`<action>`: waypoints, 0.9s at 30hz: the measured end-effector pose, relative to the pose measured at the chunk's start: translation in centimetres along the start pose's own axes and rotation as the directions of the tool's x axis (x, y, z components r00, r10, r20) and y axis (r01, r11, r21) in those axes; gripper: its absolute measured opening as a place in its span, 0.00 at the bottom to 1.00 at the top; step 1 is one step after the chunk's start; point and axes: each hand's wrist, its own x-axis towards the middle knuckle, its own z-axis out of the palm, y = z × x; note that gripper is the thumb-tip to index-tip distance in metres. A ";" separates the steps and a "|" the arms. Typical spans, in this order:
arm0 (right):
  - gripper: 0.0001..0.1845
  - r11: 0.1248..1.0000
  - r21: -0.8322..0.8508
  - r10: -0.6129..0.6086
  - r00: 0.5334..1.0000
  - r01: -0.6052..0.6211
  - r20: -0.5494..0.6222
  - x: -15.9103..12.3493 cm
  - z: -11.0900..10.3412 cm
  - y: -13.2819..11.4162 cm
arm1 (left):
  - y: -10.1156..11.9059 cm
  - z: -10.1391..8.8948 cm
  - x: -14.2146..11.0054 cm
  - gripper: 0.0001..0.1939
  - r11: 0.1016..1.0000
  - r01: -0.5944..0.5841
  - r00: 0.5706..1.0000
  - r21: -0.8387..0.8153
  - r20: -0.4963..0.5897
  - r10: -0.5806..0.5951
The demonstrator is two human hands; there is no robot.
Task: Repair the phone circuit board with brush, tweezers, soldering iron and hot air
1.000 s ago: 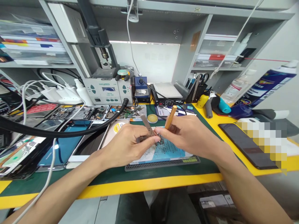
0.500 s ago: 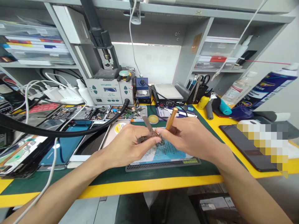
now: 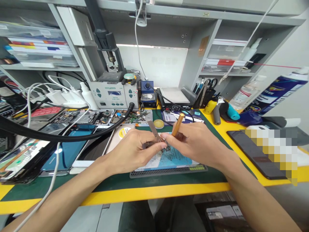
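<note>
A: How far is the work progressing?
B: The left hand (image 3: 130,149) is pinching a flat metal tool (image 3: 154,131); the fingers of the right hand (image 3: 199,141) are closing around a gold-handled tool (image 3: 178,124). A small dark part (image 3: 167,148) is showing over the blue-and-white pad (image 3: 181,156), near the fingertips; whether it is touching the pad, I cannot tell. Handling appears to be continuing; the fingers are hiding what is complete or remaining.
A: Surface and room?
B: A green mat (image 3: 113,186) is lying beneath the pad. A hot-air station (image 3: 109,96) is standing behind-left of the pad, a dark phone (image 3: 253,151) is lying right of it, and grey shelving (image 3: 188,72) is rising behind it.
</note>
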 end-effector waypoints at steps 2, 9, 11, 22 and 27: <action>0.16 1.000 0.000 0.006 1.000 -0.006 0.006 0.0 0.0 0.0 | 0.0 0.0 0.0 0.17 1.000 0.000 1.000 -0.002 0.001 0.000; 0.16 0.999 0.035 0.029 1.000 -0.029 0.013 0.0 0.0 0.0 | 0.1 0.0 0.0 0.17 0.999 0.032 0.999 -0.022 0.012 -0.032; 0.18 0.998 0.051 0.038 0.999 -0.038 0.005 0.0 0.0 0.0 | 0.1 0.0 0.0 0.18 0.999 0.036 0.999 -0.018 0.011 -0.036; 0.24 0.992 0.061 0.113 0.993 -0.111 -0.022 0.2 0.2 -0.2 | 0.0 0.1 0.0 0.18 0.999 0.023 1.000 -0.030 0.008 -0.023; 0.26 0.987 0.059 0.152 0.988 -0.151 -0.025 0.3 0.4 -0.3 | 0.0 0.1 0.1 0.16 0.999 0.027 1.000 -0.018 0.010 -0.027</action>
